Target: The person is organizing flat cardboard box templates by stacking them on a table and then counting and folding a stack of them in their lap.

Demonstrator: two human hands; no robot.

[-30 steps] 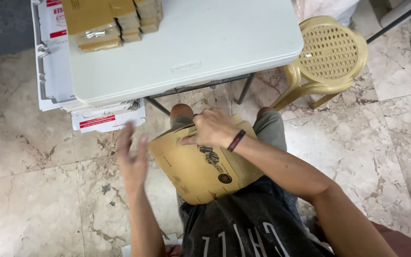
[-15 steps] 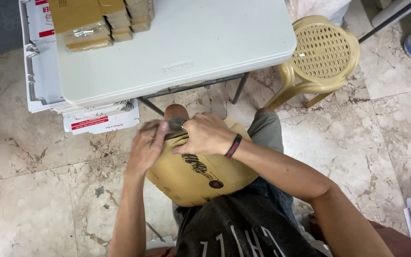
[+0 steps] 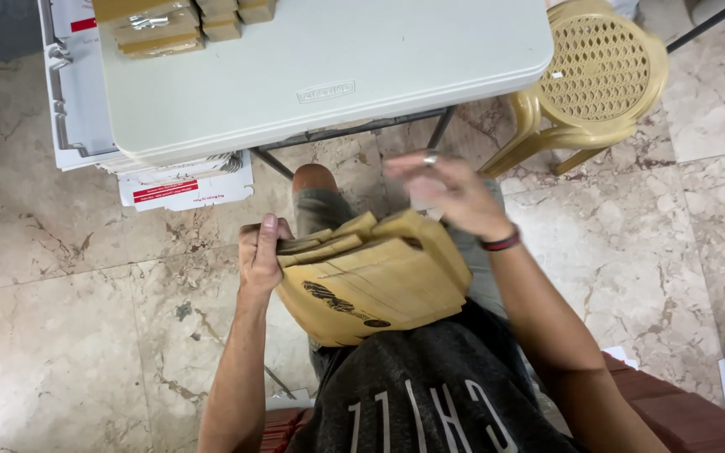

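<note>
Left hand (image 3: 262, 252) clamps the left edge of a stack of flat tan cardboard box blanks (image 3: 371, 281), thumb on top, fingers curled underneath; the stack rests on the person's lap below the white plastic folding table (image 3: 329, 75). Right hand (image 3: 446, 193) hovers blurred above the stack's upper right corner, fingers loosely spread, gripping nothing. Yellow plastic perforated chair (image 3: 597, 84) stands at far right.

Even, bright indoor light falls from above. The white table (image 3: 337, 75) shows mild glare, and the marble floor (image 3: 60, 335) carries soft sheen. Shadows are faint. The right hand (image 3: 446, 193) is motion-blurred; the rest stays sharp.
</note>
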